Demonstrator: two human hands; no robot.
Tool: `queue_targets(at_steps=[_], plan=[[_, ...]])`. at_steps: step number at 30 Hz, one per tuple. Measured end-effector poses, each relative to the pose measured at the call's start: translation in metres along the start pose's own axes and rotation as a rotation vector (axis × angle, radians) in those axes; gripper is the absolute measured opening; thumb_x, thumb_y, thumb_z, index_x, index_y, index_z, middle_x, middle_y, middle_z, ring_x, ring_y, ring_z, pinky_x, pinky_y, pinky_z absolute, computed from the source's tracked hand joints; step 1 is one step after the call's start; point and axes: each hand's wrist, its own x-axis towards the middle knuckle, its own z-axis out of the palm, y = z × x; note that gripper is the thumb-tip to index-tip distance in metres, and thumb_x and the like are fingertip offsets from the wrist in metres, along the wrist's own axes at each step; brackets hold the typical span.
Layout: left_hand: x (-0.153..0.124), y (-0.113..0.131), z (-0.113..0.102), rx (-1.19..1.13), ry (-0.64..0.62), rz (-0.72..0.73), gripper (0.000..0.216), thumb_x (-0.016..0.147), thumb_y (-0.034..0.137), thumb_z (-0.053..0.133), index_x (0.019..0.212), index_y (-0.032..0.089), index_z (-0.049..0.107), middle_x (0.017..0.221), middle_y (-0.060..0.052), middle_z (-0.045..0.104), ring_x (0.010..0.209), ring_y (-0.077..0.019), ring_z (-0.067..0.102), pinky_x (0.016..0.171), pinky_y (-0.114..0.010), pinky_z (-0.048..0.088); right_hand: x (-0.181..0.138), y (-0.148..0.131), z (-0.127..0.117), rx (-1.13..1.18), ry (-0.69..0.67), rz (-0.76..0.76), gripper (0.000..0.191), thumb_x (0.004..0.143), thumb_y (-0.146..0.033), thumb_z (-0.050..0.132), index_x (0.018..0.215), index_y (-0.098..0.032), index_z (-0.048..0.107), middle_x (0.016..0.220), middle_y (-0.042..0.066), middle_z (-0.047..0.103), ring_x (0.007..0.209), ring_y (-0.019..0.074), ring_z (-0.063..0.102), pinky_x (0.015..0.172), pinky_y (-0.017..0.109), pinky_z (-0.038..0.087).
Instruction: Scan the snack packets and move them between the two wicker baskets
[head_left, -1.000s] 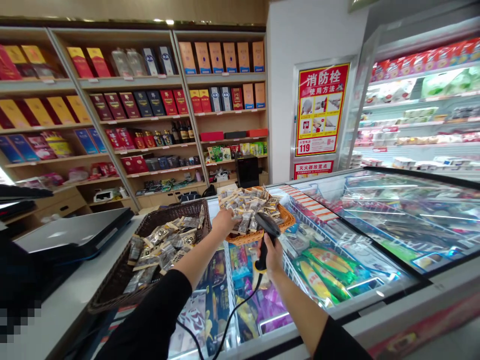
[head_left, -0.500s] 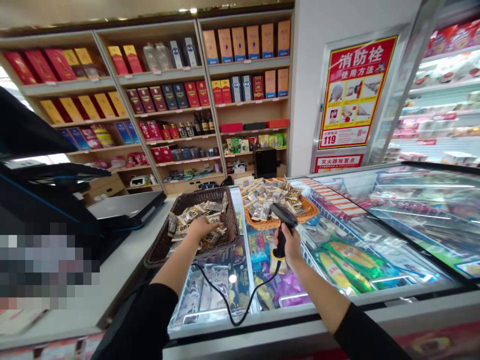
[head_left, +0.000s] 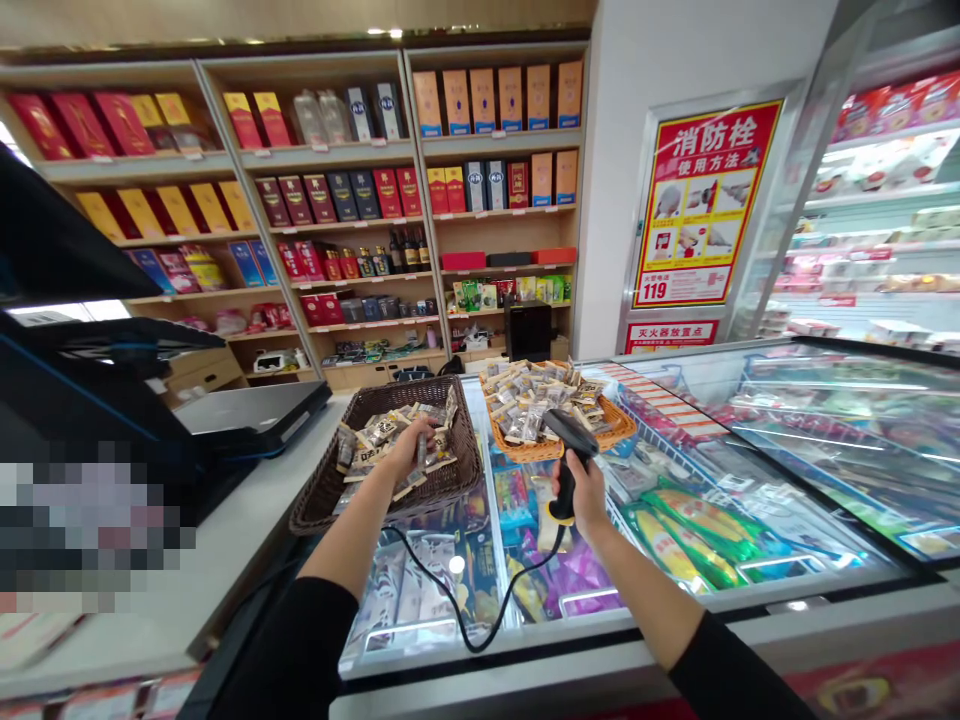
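My left hand (head_left: 407, 450) reaches into the dark brown wicker basket (head_left: 322, 495) and closes its fingers on a small snack packet (head_left: 421, 452) among the pile there. My right hand (head_left: 579, 492) grips the handle of a black barcode scanner (head_left: 568, 440), whose head points toward the baskets. Its black cable (head_left: 480, 620) loops down over the freezer lid. An orange wicker basket (head_left: 611, 435) heaped with the same packets sits just behind the scanner.
Both baskets rest on a glass-topped chest freezer (head_left: 750, 520) full of ice creams. A till screen (head_left: 67, 300) and a black register (head_left: 247, 415) stand on the white counter (head_left: 187, 570) at left. Shelves of boxed goods (head_left: 337, 190) line the back wall.
My left hand left the orange basket, moved to the brown basket and closed on a packet there. The scanner stayed in my right hand. The view swung left.
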Motion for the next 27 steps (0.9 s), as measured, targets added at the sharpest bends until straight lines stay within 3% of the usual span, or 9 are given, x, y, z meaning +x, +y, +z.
queue_targets(at_steps=[3, 7, 12, 14, 16, 19, 23, 27], plan=[[-0.001, 0.003, 0.004, -0.256, -0.114, -0.078, 0.034, 0.073, 0.033, 0.049, 0.100, 0.014, 0.058, 0.076, -0.007, 0.067, 0.070, -0.0200, 0.064, 0.068, -0.033, 0.050, -0.001, 0.000, 0.001, 0.009, -0.012, 0.013, 0.035, 0.072, -0.050, 0.064, 0.080, -0.018, 0.052, 0.050, -0.005, 0.053, 0.034, 0.0091, 0.046, 0.033, 0.020, 0.035], [0.001, -0.003, 0.010, -0.214, -0.211, -0.100, 0.036, 0.075, 0.045, 0.055, 0.089, 0.012, 0.063, 0.087, -0.014, 0.069, 0.083, -0.0246, 0.065, 0.075, -0.036, 0.051, -0.002, 0.000, 0.000, -0.007, -0.041, 0.008, 0.033, 0.074, -0.049, 0.062, 0.074, -0.018, 0.051, 0.051, -0.004, 0.053, 0.035, 0.0091, 0.046, 0.033, 0.021, 0.035], [-0.003, -0.003, 0.012, -0.032, -0.100, -0.079, 0.047, 0.073, 0.059, 0.054, 0.087, 0.015, 0.061, 0.081, -0.009, 0.068, 0.078, -0.0207, 0.065, 0.071, -0.032, 0.052, -0.003, 0.001, 0.000, -0.021, -0.076, 0.010, 0.033, 0.075, -0.049, 0.061, 0.071, -0.018, 0.051, 0.052, -0.003, 0.055, 0.035, 0.0089, 0.047, 0.035, 0.021, 0.036], [-0.008, -0.001, 0.013, 0.024, -0.164, -0.109, 0.044, 0.069, 0.053, 0.063, 0.092, 0.016, 0.058, 0.081, -0.006, 0.068, 0.075, -0.0187, 0.064, 0.068, -0.030, 0.052, -0.003, 0.001, 0.001, -0.026, -0.089, 0.017, 0.034, 0.075, -0.050, 0.061, 0.068, -0.018, 0.050, 0.051, -0.003, 0.054, 0.035, 0.0086, 0.046, 0.035, 0.021, 0.035], [-0.013, 0.001, 0.014, 0.103, -0.275, -0.126, 0.045, 0.058, 0.036, 0.076, 0.094, 0.017, 0.056, 0.083, -0.002, 0.067, 0.074, -0.0162, 0.063, 0.067, -0.026, 0.051, -0.004, 0.000, 0.001, -0.034, -0.099, 0.017, 0.035, 0.075, -0.050, 0.061, 0.065, -0.018, 0.050, 0.050, -0.003, 0.054, 0.035, 0.0085, 0.046, 0.035, 0.020, 0.035], [-0.019, 0.002, 0.014, 0.151, -0.363, -0.175, 0.056, 0.050, 0.016, 0.078, 0.100, 0.020, 0.053, 0.087, 0.000, 0.065, 0.075, -0.0142, 0.063, 0.067, -0.023, 0.051, -0.004, 0.000, 0.001, -0.057, -0.118, 0.017, 0.036, 0.077, -0.050, 0.059, 0.063, -0.017, 0.051, 0.049, -0.002, 0.054, 0.035, 0.0085, 0.045, 0.035, 0.021, 0.035], [-0.018, 0.003, 0.011, 0.106, -0.375, -0.302, 0.057, 0.057, 0.016, 0.071, 0.109, 0.024, 0.048, 0.086, 0.000, 0.063, 0.069, -0.0165, 0.065, 0.056, -0.027, 0.053, -0.005, -0.001, 0.001, -0.069, -0.131, 0.021, 0.036, 0.077, -0.049, 0.059, 0.062, -0.017, 0.052, 0.046, -0.002, 0.053, 0.035, 0.0084, 0.045, 0.036, 0.020, 0.035], [-0.013, 0.004, 0.009, 0.079, -0.229, -0.137, 0.051, 0.058, 0.023, 0.075, 0.104, 0.021, 0.052, 0.093, -0.003, 0.063, 0.077, -0.0171, 0.065, 0.060, -0.029, 0.056, -0.005, -0.003, 0.004, -0.060, -0.121, 0.023, 0.037, 0.074, -0.050, 0.061, 0.062, -0.017, 0.051, 0.047, -0.002, 0.053, 0.034, 0.0086, 0.045, 0.034, 0.020, 0.034]])
